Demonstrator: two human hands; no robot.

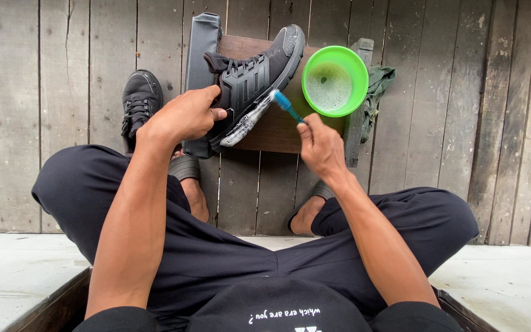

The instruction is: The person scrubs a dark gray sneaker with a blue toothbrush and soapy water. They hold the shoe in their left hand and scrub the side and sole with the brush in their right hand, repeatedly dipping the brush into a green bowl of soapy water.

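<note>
My left hand (184, 115) grips a black sneaker (254, 77) by its heel and collar, holding it tilted on a small wooden stool (271, 129). Soapy foam covers the shoe's white sole edge. My right hand (319, 144) holds a blue toothbrush (285, 104), whose bristle head touches the sole's side near the midfoot. A bright green plastic bowl (335, 80) with foamy water sits on the stool just right of the shoe.
A second black sneaker (140, 101) lies on the grey plank floor (44, 110) to the left. A green cloth (377, 92) hangs off the stool's right side. A dark cushion (201, 55) leans at the stool's left. My legs in dark trousers and sandals spread below.
</note>
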